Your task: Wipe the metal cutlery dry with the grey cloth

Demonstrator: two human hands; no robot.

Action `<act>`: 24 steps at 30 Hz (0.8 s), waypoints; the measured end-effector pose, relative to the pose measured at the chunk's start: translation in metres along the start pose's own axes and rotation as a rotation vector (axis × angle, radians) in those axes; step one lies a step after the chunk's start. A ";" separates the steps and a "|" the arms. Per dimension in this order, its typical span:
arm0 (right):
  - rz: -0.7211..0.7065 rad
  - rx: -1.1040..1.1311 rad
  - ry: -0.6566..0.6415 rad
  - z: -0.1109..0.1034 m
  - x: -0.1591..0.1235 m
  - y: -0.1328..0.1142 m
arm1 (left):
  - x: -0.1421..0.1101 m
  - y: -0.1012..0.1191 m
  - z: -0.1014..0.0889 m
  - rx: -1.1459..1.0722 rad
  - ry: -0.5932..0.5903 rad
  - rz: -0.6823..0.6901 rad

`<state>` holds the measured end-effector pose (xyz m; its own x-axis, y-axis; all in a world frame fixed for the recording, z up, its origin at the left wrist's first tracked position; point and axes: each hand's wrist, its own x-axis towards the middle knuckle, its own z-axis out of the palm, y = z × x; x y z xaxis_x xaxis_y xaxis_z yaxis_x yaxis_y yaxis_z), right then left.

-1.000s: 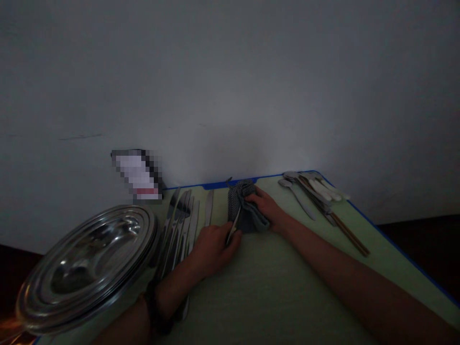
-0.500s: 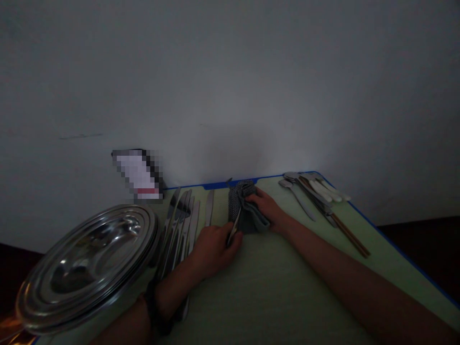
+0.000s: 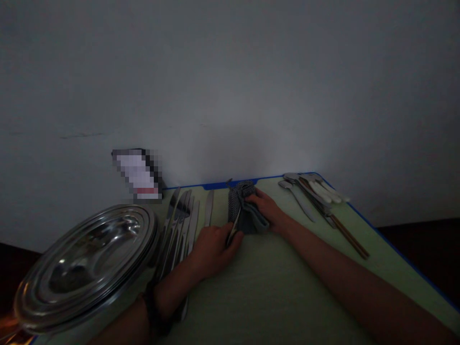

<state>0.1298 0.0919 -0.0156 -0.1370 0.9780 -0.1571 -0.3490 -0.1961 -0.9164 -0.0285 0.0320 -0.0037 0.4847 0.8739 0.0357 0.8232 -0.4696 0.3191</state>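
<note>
My left hand point(image 3: 212, 250) is closed around the handle end of a thin metal utensil point(image 3: 234, 228). The utensil's far end runs into a grey cloth point(image 3: 241, 208) near the back of the table, so I cannot tell which kind of utensil it is. My right hand point(image 3: 266, 208) is closed on that cloth, fingers pressing its folds around the utensil. Both hands rest low on the pale green table point(image 3: 273, 282).
A row of table knives point(image 3: 182, 221) lies left of my left hand. Stacked steel plates point(image 3: 86, 263) sit at the left front. Spoons and chopsticks point(image 3: 316, 196) lie at the back right. A blurred-out object point(image 3: 138, 175) leans on the wall.
</note>
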 end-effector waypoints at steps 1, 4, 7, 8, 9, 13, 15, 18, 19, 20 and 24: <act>0.003 0.008 -0.002 0.000 0.000 0.000 | 0.000 0.000 0.000 -0.001 0.002 0.000; 0.008 0.006 -0.001 0.000 0.000 0.000 | 0.000 0.001 -0.001 -0.002 0.004 -0.003; 0.007 -0.005 -0.005 0.000 0.000 0.000 | 0.000 0.001 -0.002 -0.002 -0.004 -0.005; 0.008 -0.006 -0.007 0.000 0.000 0.000 | 0.000 0.002 -0.002 -0.001 -0.007 -0.005; 0.008 -0.005 -0.007 0.000 0.000 0.000 | 0.000 0.002 -0.002 0.002 -0.006 -0.007; -0.005 -0.003 -0.014 -0.001 0.000 0.000 | 0.000 0.003 -0.002 0.004 0.000 -0.011; -0.004 0.000 -0.015 -0.001 0.001 0.001 | 0.000 0.003 -0.003 0.005 -0.010 -0.015; -0.009 -0.004 -0.012 -0.001 0.002 0.002 | 0.000 0.004 -0.003 0.013 -0.019 -0.015; -0.010 -0.007 -0.010 -0.001 0.002 0.002 | 0.000 0.003 -0.003 0.015 -0.017 -0.013; -0.009 -0.010 -0.008 -0.001 0.002 0.002 | 0.000 0.003 -0.003 0.015 -0.014 -0.011; 0.000 -0.004 -0.013 -0.001 0.001 0.001 | 0.000 0.003 -0.002 0.019 0.000 -0.010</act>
<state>0.1300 0.0926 -0.0169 -0.1490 0.9770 -0.1525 -0.3451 -0.1959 -0.9179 -0.0269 0.0312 -0.0011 0.4769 0.8783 0.0325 0.8331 -0.4635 0.3017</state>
